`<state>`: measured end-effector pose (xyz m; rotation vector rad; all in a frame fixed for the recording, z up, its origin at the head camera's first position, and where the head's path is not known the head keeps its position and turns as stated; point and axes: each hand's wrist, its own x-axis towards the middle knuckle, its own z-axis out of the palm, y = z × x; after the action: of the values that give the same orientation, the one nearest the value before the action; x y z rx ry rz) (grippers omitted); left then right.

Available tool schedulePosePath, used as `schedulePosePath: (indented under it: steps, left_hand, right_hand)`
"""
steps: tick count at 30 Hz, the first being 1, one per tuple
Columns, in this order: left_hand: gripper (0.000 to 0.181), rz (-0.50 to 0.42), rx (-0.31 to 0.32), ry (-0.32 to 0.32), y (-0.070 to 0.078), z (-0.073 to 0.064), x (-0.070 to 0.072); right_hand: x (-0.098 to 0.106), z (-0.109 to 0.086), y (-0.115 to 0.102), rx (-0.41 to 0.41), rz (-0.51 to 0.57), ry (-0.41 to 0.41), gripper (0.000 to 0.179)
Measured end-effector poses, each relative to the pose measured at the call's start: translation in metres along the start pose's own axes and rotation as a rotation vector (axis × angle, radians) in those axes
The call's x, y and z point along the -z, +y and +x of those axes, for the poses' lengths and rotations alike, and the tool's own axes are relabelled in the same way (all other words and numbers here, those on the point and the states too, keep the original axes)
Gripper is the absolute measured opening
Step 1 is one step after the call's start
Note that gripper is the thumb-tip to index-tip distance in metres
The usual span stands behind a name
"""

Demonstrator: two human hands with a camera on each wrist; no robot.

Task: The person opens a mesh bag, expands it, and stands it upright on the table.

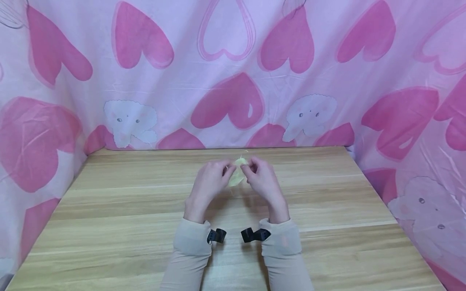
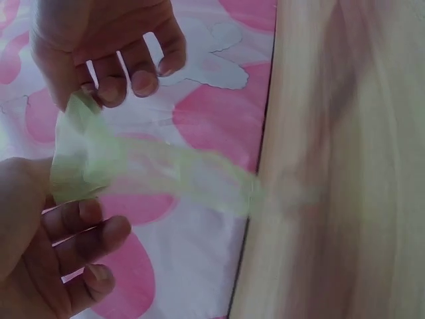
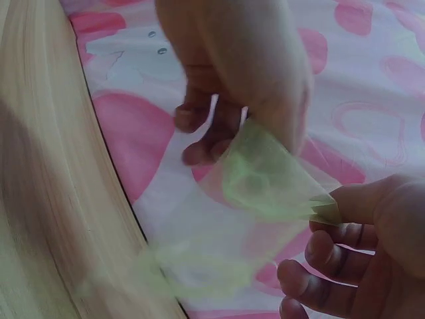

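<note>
Both hands hold up a sheer, pale green piece of thin material (image 1: 237,173) near the back of the table. My left hand (image 1: 209,180) pinches one side of its upper edge between thumb and forefinger. The opposite side is pinched by my right hand (image 1: 265,178). In the left wrist view the sheer material (image 2: 86,159) widens at the top between the hands and trails downward, narrowing and blurred. The right wrist view shows a corner of the material (image 3: 325,211) in the right fingertips, the other right fingers loosely bent. Its exact kind I cannot tell.
Under the hands lies a wood-grain table (image 1: 127,226). A pink curtain (image 1: 182,93) with hearts and fluffy cartoon animals hangs behind it and along both sides. Black wrist cameras (image 1: 256,235) sit on the inner sides of the beige sleeves (image 1: 284,242).
</note>
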<state>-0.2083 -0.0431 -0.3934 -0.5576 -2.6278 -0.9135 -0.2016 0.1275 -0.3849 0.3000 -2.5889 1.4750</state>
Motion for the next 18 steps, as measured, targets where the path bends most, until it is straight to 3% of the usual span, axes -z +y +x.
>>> schedulePosePath:
  steps: [2, 5, 9, 18]
  left_hand:
    - [0.018, -0.004, 0.027, -0.020, -0.0012, -0.0002, 0.0001]
    - [0.017, -0.012, 0.042, 0.003, -0.0025, 0.0000, 0.0010]
    - [0.013, -0.021, 0.029, 0.040, -0.0030, 0.0004, 0.0029]
    - [0.008, -0.011, -0.002, 0.017, -0.0007, 0.0010, 0.0036]
  right_hand:
    - [-0.0003, 0.0005, 0.0003, 0.007, -0.002, 0.004, 0.018]
    - [-0.0005, 0.0010, 0.0003, -0.002, -0.024, 0.016, 0.019]
    - [-0.0010, 0.0012, -0.0003, -0.025, -0.061, 0.029, 0.017]
    - [-0.0021, -0.0008, -0.0023, -0.031, -0.076, -0.013, 0.019]
